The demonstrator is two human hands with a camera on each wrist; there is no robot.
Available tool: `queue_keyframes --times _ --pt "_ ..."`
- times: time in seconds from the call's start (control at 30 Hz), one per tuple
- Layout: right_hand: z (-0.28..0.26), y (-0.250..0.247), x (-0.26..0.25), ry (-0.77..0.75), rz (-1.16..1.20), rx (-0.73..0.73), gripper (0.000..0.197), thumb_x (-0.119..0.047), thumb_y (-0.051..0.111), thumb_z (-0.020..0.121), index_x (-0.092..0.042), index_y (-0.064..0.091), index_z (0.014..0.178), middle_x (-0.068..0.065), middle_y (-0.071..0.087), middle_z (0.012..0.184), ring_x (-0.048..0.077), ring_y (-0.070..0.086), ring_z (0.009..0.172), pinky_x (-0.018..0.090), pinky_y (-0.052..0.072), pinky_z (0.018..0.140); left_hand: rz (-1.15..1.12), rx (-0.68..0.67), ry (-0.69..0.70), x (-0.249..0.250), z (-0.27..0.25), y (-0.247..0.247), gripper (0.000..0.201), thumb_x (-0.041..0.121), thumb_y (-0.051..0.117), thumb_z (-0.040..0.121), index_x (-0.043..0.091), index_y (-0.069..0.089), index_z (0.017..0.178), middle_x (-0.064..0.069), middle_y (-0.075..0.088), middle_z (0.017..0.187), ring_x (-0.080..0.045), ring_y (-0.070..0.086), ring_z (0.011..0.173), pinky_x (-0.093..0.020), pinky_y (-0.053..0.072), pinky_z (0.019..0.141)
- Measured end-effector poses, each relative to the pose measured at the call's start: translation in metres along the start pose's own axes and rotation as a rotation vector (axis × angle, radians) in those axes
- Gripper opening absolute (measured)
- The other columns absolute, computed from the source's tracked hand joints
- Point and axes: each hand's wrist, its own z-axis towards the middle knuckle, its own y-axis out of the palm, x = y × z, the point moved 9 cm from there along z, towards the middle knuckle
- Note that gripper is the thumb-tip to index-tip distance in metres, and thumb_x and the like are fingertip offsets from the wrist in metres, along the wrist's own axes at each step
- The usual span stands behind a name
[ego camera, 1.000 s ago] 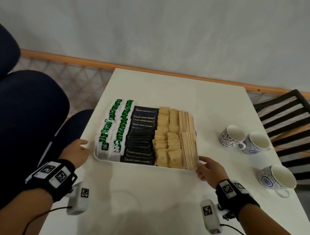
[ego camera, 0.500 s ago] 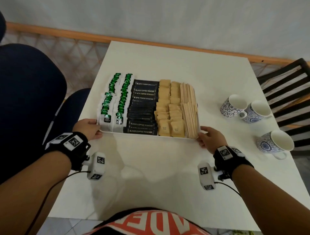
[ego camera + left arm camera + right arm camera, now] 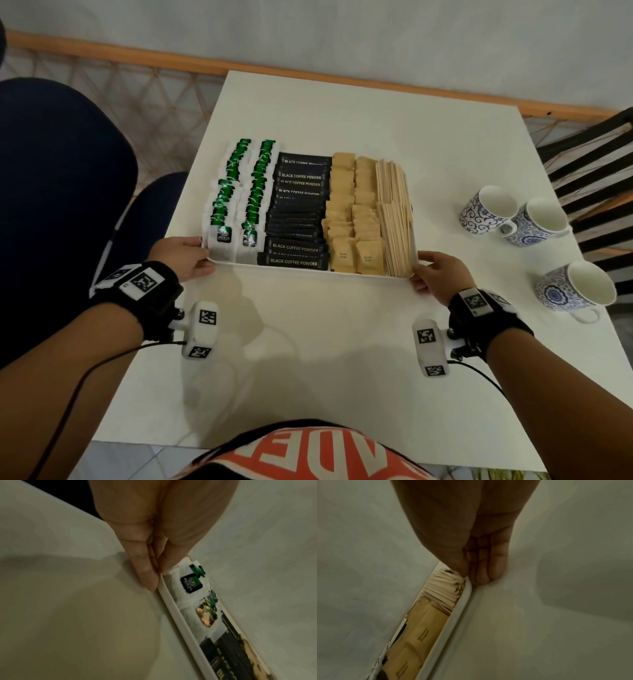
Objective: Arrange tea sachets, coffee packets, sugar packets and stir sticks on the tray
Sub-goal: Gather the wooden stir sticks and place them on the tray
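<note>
A white tray (image 3: pixel 308 270) lies on the white table, filled in rows. From left to right it holds green tea sachets (image 3: pixel 239 192), black coffee packets (image 3: pixel 298 212), brown sugar packets (image 3: pixel 352 219) and wooden stir sticks (image 3: pixel 394 219). My left hand (image 3: pixel 202 255) pinches the tray's near left corner. In the left wrist view its thumb (image 3: pixel 171 555) lies over the rim (image 3: pixel 178 616) beside a tea sachet (image 3: pixel 187 584). My right hand (image 3: pixel 419 270) pinches the near right corner, thumb by the stir sticks (image 3: pixel 445 588), fingers (image 3: pixel 494 568) outside the rim (image 3: pixel 453 615).
Three blue-patterned cups (image 3: pixel 486 209) (image 3: pixel 537 222) (image 3: pixel 575 291) stand on the table's right side. A dark blue chair (image 3: pixel 61 205) is close on the left and a black slatted chair (image 3: pixel 596 164) on the right. Bare table (image 3: pixel 325 342) lies between the tray and me.
My left hand has moved from beside the tray's left edge to its near left corner and taken hold. The right hand has stayed at the near right corner. The view tilted down.
</note>
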Motion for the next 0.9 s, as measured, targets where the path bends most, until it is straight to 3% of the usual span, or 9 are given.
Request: queue_keyframes --times 0.07,0.13,0.23,0.33,0.47,0.53,0.6,0.7,0.9 --pt "0.007 -0.001 -0.003 0.011 0.009 -0.001 0.035 -0.008 0.055 0.092 -0.007 0.057 0.126 0.007 0.067 0.069 0.019 0.061 0.058 0.032 0.059 0.064 -0.04 0.024 -0.004 0.004 0.007 -0.001 0.035 -0.01 0.055 0.089 -0.007 0.054 0.124 -0.008 0.066 0.06 -0.018 0.061 0.061 -0.03 0.059 0.074" --pt "0.017 -0.005 -0.011 0.012 0.007 0.01 0.035 -0.008 0.054 0.092 -0.007 0.058 0.126 0.007 0.067 0.069 0.018 0.061 0.058 0.026 0.058 0.059 -0.04 0.018 -0.002 0.012 0.014 0.003 0.035 -0.01 0.057 0.088 -0.008 0.056 0.123 0.0 0.065 0.05 -0.019 0.06 0.065 -0.038 0.054 0.091" --pt "0.036 -0.009 -0.024 0.03 0.0 0.025 0.035 -0.006 0.052 0.092 -0.008 0.058 0.126 0.008 0.065 0.07 0.018 0.06 0.059 0.024 0.057 0.056 -0.053 -0.019 0.005 0.033 0.027 0.014 0.036 -0.01 0.054 0.09 -0.007 0.053 0.125 0.003 0.064 0.048 -0.011 0.063 0.051 -0.024 0.058 0.07" --pt "0.061 -0.011 -0.035 0.058 -0.005 0.044 0.037 -0.005 0.05 0.092 -0.008 0.057 0.127 0.009 0.065 0.071 0.02 0.06 0.061 0.028 0.056 0.06 -0.065 -0.05 0.003 0.058 0.042 0.027 0.038 -0.01 0.051 0.091 -0.008 0.049 0.129 -0.005 0.064 0.065 -0.01 0.063 0.049 -0.023 0.056 0.065" --pt "0.099 -0.01 -0.046 0.097 0.018 0.082 0.035 -0.008 0.05 0.093 -0.009 0.058 0.127 0.011 0.066 0.07 0.025 0.06 0.063 0.041 0.058 0.071 -0.08 -0.093 -0.001 0.088 0.07 0.045 0.039 -0.011 0.045 0.092 -0.006 0.048 0.131 -0.007 0.056 0.081 -0.017 0.059 0.066 -0.017 0.053 0.051" --pt "0.116 -0.009 -0.051 0.109 0.015 0.12 0.035 -0.009 0.05 0.093 -0.011 0.059 0.126 0.011 0.066 0.07 0.025 0.059 0.065 0.046 0.057 0.078 -0.112 -0.096 -0.008 0.101 0.086 0.055 0.039 -0.011 0.045 0.093 -0.005 0.048 0.132 -0.008 0.055 0.081 -0.017 0.055 0.07 -0.022 0.055 0.066" --pt "0.135 -0.01 -0.059 0.104 -0.002 0.16 0.035 -0.013 0.05 0.092 -0.015 0.06 0.126 0.01 0.066 0.07 0.025 0.061 0.067 0.048 0.057 0.079 -0.168 -0.062 -0.026 0.111 0.103 0.062 0.037 -0.009 0.047 0.094 -0.004 0.05 0.13 -0.01 0.055 0.081 -0.017 0.053 0.069 -0.036 0.052 0.085" --pt "0.159 -0.012 -0.07 0.106 0.022 0.188 0.032 -0.019 0.054 0.092 -0.019 0.063 0.123 0.007 0.069 0.073 0.023 0.064 0.07 0.045 0.057 0.08 -0.243 -0.018 -0.038 0.124 0.126 0.071 0.036 -0.008 0.049 0.093 -0.004 0.051 0.13 -0.014 0.058 0.093 -0.018 0.053 0.068 -0.04 0.049 0.092" --pt "0.199 -0.016 -0.082 0.121 0.188 0.21 0.025 -0.014 0.059 0.091 -0.012 0.068 0.114 0.007 0.067 0.068 0.019 0.058 0.061 0.038 0.057 0.079 -0.312 -0.004 0.0 0.143 0.166 0.084 0.019 -0.008 0.049 0.093 -0.002 0.061 0.107 -0.012 0.06 0.083 -0.014 0.056 0.069 -0.018 0.056 0.059"
